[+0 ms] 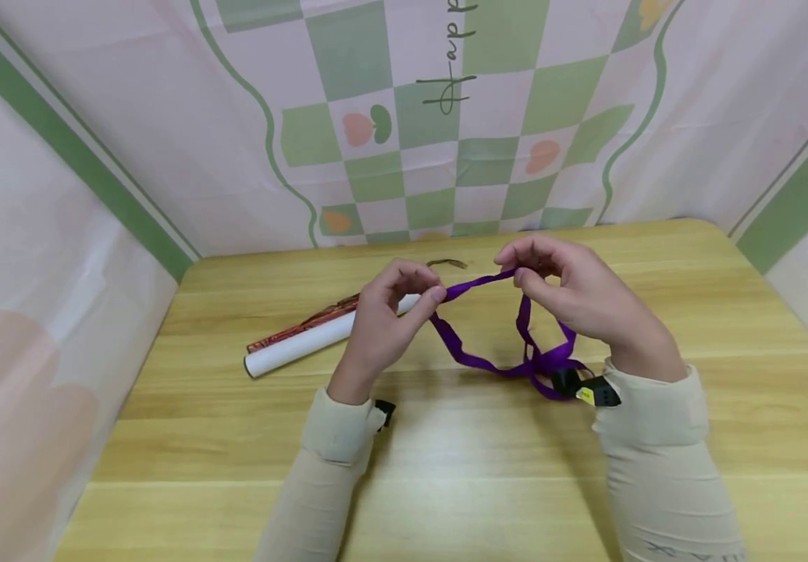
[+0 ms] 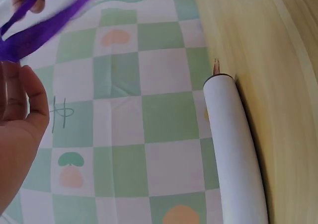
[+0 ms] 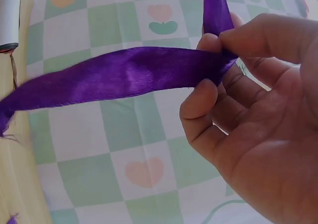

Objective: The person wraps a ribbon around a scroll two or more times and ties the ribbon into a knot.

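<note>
A purple satin ribbon (image 1: pixel 477 361) stretches between my two hands above the table, its lower part looping down to a loose tangle at the right. My left hand (image 1: pixel 393 312) pinches it between thumb and fingers. With thumb and fingertips, my right hand (image 1: pixel 572 289) pinches another stretch; the right wrist view shows the ribbon (image 3: pixel 124 77) flat and slightly bowed there. Behind the left hand lies a white rolled tube (image 1: pixel 305 343), dark-rimmed at its end. Along it rests a reddish patterned strip-like thing (image 1: pixel 305 324), partly hidden, whose kind I cannot make out.
The wooden table (image 1: pixel 446 499) meets a wall cloth with green and white checks (image 1: pixel 432 164) at its far edge. A thin brown cord (image 1: pixel 449 263) lies near the back, beyond the left hand. Cloth panels stand at both sides.
</note>
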The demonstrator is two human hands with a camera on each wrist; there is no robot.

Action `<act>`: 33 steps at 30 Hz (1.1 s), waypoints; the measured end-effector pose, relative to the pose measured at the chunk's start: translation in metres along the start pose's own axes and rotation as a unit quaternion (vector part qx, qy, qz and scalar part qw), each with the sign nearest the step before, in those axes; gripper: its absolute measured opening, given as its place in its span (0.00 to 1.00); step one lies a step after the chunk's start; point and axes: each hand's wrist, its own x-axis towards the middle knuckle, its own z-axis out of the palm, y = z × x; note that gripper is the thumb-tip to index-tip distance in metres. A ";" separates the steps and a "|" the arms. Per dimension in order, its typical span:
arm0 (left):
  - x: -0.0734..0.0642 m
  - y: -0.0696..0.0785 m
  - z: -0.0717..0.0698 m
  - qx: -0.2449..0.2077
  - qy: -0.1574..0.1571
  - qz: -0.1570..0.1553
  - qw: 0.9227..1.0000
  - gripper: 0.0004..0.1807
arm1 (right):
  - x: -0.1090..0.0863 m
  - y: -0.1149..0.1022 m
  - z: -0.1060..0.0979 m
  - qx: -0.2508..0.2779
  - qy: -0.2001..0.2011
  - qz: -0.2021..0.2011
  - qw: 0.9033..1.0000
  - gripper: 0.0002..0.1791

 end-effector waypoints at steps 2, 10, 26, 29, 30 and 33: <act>0.001 0.001 0.000 -0.030 0.005 -0.016 0.999 0.08 | 0.000 0.000 0.000 -0.008 -0.004 -0.006 1.000 0.11; 0.003 0.006 0.009 -0.070 -0.013 -0.054 0.996 0.09 | 0.001 -0.002 0.005 -0.050 -0.127 0.014 0.991 0.23; 0.002 0.010 0.004 0.039 -0.036 -0.102 0.993 0.15 | 0.007 -0.003 0.013 -0.026 -0.043 0.045 0.998 0.10; 0.002 0.009 0.000 0.087 -0.030 -0.099 0.991 0.15 | 0.006 -0.001 0.009 -0.028 -0.008 0.053 0.998 0.11; 0.002 0.009 -0.002 0.097 -0.024 -0.097 0.990 0.14 | 0.006 0.000 0.009 -0.029 0.000 0.056 0.998 0.11; 0.002 0.009 -0.005 0.099 0.007 -0.094 0.991 0.10 | 0.006 0.002 0.007 -0.031 0.016 0.065 0.997 0.12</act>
